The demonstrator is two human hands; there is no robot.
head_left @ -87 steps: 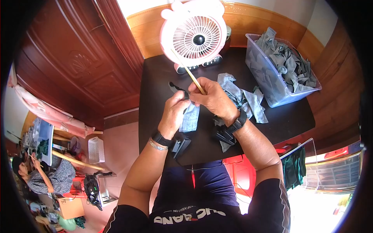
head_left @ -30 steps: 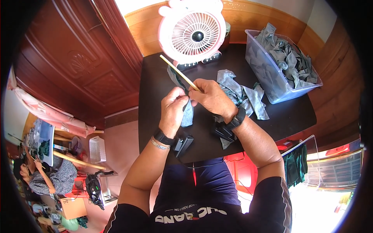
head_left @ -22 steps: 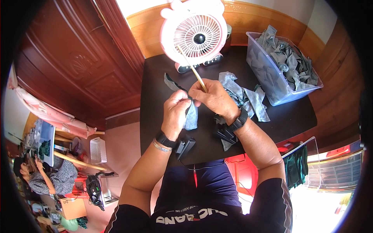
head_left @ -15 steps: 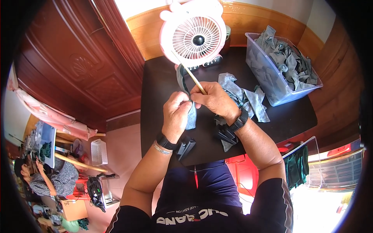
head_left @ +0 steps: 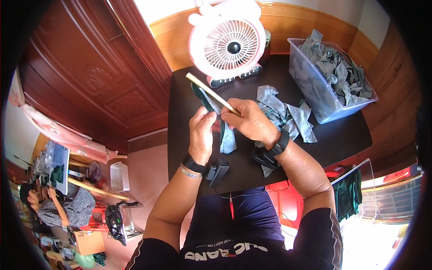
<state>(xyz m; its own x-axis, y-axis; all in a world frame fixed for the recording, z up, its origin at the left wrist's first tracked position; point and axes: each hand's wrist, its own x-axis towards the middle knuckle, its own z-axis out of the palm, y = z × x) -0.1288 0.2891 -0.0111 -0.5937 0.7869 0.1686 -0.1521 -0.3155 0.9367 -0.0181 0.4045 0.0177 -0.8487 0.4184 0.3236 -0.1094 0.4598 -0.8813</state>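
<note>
1. Framing the work: dark table (head_left: 182,144), left edge beside the floor, near edge against the person's lap. Tabletop shows between left hand (head_left: 201,132) and left edge, also between both hands and the fan (head_left: 234,47).
2. Tighter on the right: loose cloth pile (head_left: 290,117) just past right hand (head_left: 254,121), then clear plastic bin (head_left: 324,101) heaped with grey cloth. Black blocks (head_left: 218,172) sit near both wrists.
3. Cloth strip (head_left: 228,141): narrow, pale grey-blue, dark green showing on the upper part. Runs between the hands; upper end sticks out past left thumb, lower end hangs below the fingertips.
4. Right fingers: curled around a pale stick (head_left: 211,92), which slants up-left over the strip.
5. Left thumb and fingers: close together at the strip; contact partly hidden, can't tell if pinching.
</note>
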